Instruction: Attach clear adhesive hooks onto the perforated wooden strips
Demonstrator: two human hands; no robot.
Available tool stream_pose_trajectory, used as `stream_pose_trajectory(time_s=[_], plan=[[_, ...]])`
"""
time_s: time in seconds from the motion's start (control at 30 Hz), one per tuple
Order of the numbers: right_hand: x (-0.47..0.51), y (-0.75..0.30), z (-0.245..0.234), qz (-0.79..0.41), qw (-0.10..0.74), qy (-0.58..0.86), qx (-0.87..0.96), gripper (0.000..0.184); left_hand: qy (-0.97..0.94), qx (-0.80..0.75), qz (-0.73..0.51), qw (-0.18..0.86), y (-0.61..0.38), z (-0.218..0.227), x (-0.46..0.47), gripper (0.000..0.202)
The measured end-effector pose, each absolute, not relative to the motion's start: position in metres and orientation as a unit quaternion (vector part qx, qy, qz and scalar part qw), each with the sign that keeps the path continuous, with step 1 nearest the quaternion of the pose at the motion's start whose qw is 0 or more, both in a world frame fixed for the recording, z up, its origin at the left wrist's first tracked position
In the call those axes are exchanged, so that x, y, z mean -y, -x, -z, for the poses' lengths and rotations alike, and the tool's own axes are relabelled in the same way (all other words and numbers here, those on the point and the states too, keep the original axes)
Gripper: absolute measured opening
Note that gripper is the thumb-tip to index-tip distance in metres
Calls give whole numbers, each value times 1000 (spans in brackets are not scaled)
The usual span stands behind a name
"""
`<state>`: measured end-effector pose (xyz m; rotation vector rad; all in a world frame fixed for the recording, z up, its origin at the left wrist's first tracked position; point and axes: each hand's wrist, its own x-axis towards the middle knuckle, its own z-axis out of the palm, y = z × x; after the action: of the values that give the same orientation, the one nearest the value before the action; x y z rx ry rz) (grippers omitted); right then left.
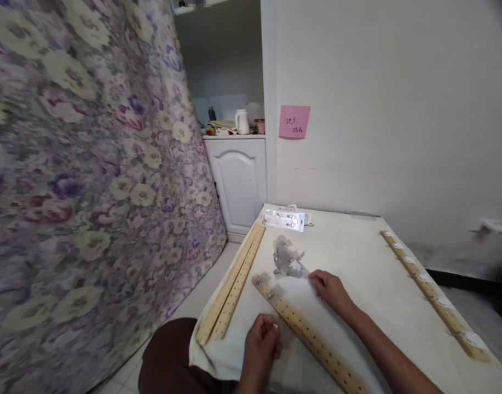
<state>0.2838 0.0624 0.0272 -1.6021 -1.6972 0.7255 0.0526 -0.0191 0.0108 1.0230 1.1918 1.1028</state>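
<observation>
My left hand (261, 342) is closed in a pinch near the table's front edge, with a tiny pale piece at its fingertips that I cannot make out. It sits just left of a perforated wooden strip (308, 331) lying diagonally on the white table (357, 257). My right hand (330, 289) rests on the table beside a pile of small clear plastic bags with metal parts (287, 260), its fingers curled toward the pile's edge. Whether it holds anything is hidden.
Two more perforated wooden strips (232, 284) lie together along the table's left edge. Another strip with white pads (433, 295) lies along the right edge. A blister pack (283, 220) sits at the far end. A floral mattress (82, 180) leans at left. A pink note (294, 121) hangs on the wall.
</observation>
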Motion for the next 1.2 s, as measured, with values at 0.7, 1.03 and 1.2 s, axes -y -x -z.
stream_pose_trajectory(time_s=[0.7, 1.03, 1.2], plan=[[-10, -237, -33, -566, 342, 507, 553, 14, -400, -469, -500, 608, -75, -11, 22, 33], [-38, -242, -22, -527, 319, 508, 602, 17, -633, -553, -435, 325, -53, -16, 20, 19], [-45, -239, -15, -481, 310, 524, 631, 18, -656, -529, -439, 312, -54, -13, 21, 17]])
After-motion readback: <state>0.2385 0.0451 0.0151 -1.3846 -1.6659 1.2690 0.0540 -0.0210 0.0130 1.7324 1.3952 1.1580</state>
